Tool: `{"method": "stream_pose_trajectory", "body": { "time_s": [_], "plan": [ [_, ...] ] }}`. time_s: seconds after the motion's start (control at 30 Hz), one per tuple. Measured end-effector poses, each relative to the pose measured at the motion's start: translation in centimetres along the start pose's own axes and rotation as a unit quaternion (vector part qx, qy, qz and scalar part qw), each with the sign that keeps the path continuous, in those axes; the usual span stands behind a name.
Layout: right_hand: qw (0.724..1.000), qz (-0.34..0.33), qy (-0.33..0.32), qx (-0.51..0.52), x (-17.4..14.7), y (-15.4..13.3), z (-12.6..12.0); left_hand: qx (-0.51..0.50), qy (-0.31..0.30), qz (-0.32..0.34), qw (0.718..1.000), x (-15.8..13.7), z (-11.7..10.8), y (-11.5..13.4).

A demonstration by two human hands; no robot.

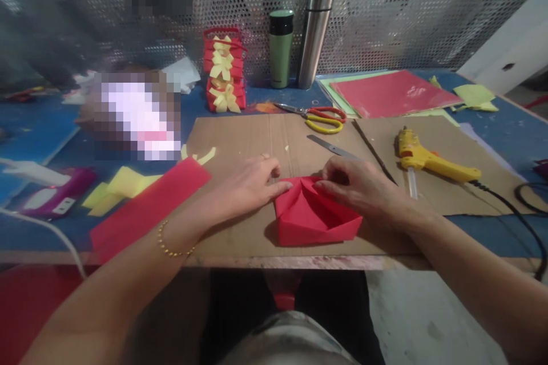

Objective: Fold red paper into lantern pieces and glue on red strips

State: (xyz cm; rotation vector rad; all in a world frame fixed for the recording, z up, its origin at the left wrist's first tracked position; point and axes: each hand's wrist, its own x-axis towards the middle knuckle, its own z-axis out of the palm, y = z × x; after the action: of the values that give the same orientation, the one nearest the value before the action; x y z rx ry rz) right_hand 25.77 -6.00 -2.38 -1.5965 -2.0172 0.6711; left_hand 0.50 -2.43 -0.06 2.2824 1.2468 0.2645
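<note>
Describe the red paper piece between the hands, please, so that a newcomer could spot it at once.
On the blue table, find the brown cardboard in the middle, at the near edge. There, between the left hand and the right hand, sits the red paper piece. Unlike the flat red strip to its left, it has raised walls around an open hollow.

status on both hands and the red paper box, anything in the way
Left hand at far left corner of red paper box, right hand pinching its far edge. Box open-topped, on cardboard. Metal blade just beyond right hand, apparently not blocking it.
</note>
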Motion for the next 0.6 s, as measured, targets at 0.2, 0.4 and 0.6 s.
{"method": "stream_pose_trajectory", "body": {
  "time_s": [0.2, 0.4, 0.6],
  "plan": [
    [0.993, 0.011, 0.093, 0.078, -0.1, -1.2, -0.4, -0.161, 0.033, -0.061, 0.984, -0.4, -0.1, 0.9],
    [0.969, 0.001, 0.132, 0.207, -0.1, -1.4, 0.5, -0.378, 0.062, -0.063, 0.922, -0.1, 0.6, 1.0],
    [0.907, 0.037, 0.086, 0.411, -0.1, -1.8, 0.8, -0.383, 0.110, -0.026, 0.917, -0.3, 1.1, 0.7]
  ]
}}
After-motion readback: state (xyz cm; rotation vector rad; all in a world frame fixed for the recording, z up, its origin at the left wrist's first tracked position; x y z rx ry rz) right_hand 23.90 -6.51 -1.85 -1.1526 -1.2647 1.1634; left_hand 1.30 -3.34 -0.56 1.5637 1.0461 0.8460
